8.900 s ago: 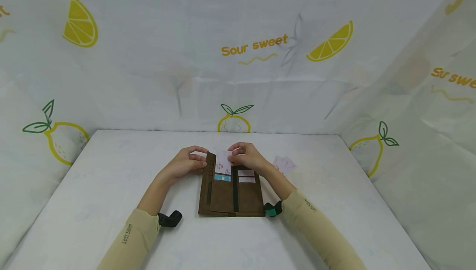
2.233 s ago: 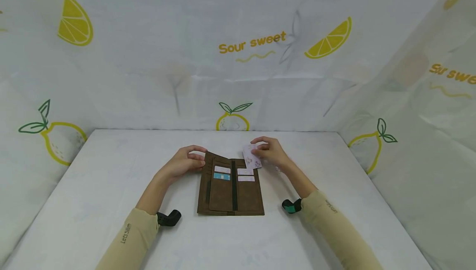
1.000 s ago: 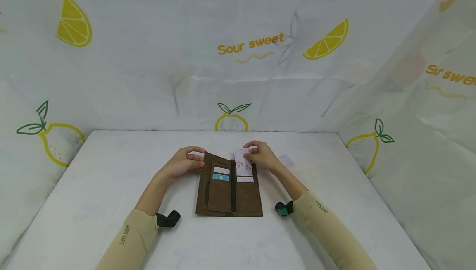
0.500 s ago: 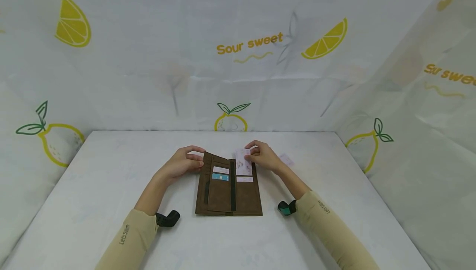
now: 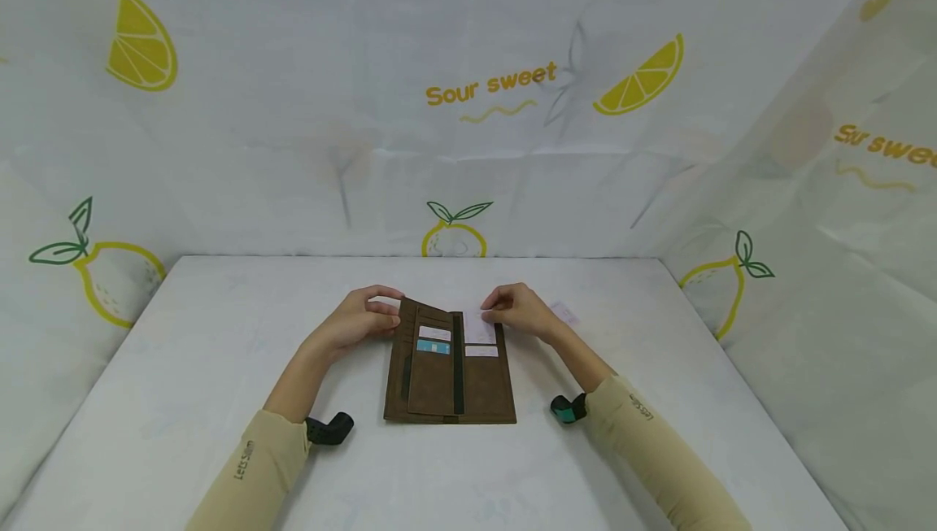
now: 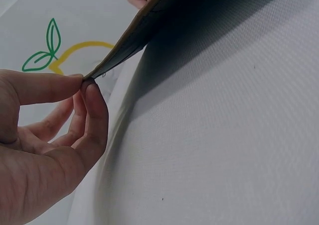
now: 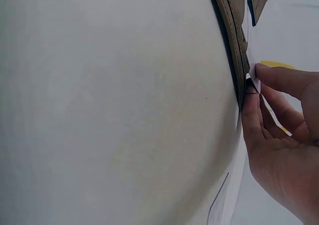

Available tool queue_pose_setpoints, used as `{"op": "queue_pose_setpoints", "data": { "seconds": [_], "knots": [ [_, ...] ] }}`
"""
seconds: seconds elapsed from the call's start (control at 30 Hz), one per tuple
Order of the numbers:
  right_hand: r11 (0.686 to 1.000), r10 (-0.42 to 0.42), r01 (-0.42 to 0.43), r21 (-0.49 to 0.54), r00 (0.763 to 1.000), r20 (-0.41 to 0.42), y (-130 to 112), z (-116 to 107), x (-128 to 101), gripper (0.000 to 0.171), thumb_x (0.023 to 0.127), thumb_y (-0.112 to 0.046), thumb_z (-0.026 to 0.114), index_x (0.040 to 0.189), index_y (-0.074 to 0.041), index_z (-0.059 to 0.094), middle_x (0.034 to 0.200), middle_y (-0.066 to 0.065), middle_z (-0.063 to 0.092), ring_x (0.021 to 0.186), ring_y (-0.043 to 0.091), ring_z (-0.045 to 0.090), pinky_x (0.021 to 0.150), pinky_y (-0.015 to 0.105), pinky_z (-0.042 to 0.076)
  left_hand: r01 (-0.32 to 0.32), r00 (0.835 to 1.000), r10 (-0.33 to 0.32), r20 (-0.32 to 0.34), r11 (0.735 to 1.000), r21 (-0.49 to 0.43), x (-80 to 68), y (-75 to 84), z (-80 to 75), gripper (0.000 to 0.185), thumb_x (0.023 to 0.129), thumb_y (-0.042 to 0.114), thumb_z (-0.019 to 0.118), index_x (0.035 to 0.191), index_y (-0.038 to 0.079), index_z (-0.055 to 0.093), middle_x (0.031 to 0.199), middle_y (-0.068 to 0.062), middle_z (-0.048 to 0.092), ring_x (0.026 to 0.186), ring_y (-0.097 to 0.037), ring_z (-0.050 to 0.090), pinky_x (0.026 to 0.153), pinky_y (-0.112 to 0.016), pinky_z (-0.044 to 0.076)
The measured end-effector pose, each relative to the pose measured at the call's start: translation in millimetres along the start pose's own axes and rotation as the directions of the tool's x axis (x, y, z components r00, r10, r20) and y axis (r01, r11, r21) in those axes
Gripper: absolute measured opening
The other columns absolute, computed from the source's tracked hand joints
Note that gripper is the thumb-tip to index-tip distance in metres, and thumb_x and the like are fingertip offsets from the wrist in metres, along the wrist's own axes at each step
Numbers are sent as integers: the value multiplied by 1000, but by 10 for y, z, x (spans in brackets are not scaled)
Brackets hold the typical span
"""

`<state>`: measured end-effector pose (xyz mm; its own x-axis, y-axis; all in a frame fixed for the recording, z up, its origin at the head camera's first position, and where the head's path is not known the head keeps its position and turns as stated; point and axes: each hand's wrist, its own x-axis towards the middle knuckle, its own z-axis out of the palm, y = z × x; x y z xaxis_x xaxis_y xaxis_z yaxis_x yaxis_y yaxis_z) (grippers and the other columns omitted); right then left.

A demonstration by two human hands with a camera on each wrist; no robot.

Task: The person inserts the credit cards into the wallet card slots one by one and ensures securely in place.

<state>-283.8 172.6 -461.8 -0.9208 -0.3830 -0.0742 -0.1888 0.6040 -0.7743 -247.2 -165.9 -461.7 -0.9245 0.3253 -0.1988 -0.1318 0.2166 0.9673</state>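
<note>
A brown wallet (image 5: 450,372) lies open on the white table (image 5: 183,368), in the middle, with its long side going from near to far. The left hand (image 5: 359,324) is at the far left corner of the wallet. Its thumb and forefinger are curled and pinch the edge of the left flap, and this flap is lifted a little from the table; the left wrist view shows the pinch clearly (image 6: 87,80). The other fingers are bent loosely under it.

The right hand (image 5: 518,311) is at the far right part of the wallet. Its thumb and fingers pinch a pale card (image 5: 479,326), which stands partly inside the top slot on the right side. In the right wrist view the fingertips (image 7: 251,88) touch the wallet edge.

In the wallet there is a white card (image 5: 435,333) and a blue card (image 5: 433,346) on the left side, and one more white card (image 5: 481,351) just below the held card. Another pale card (image 5: 565,313) lies on the table, to the right of the right hand. Both arms have beige sleeves (image 5: 256,466).
</note>
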Motion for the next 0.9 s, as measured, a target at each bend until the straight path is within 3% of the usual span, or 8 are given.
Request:
{"op": "queue_pose_setpoints", "data": {
  "seconds": [0.37,0.67,0.9],
  "knots": [
    [999,-36,35,5,998,52,8,-34,-31,11,97,-8,80,104,0,79,104,12,79,87,10,63,81,22,51,-5,1000,5,8,1000,-13,-1,18,1,50,102,4,68,150,0,54,116,-10,67,93,-13,68,86,-27,59],
    [997,-68,70,-27,993,93,43,-60,-31,5,97,-9,80,95,-4,81,122,16,77,106,18,69,90,24,54,5,1000,-5,13,1000,-18,12,-3,1,50,103,4,68,151,-1,54,116,-10,68,94,-12,69,86,-26,59],
    [997,-81,82,-1,994,78,54,-50,-29,9,96,-9,81,102,-2,82,116,16,80,103,13,69,89,20,54,-6,1000,6,16,1000,-22,-6,-7,5,49,103,2,66,150,-2,53,113,-8,67,93,-12,68,85,-26,59]
  ]
}}
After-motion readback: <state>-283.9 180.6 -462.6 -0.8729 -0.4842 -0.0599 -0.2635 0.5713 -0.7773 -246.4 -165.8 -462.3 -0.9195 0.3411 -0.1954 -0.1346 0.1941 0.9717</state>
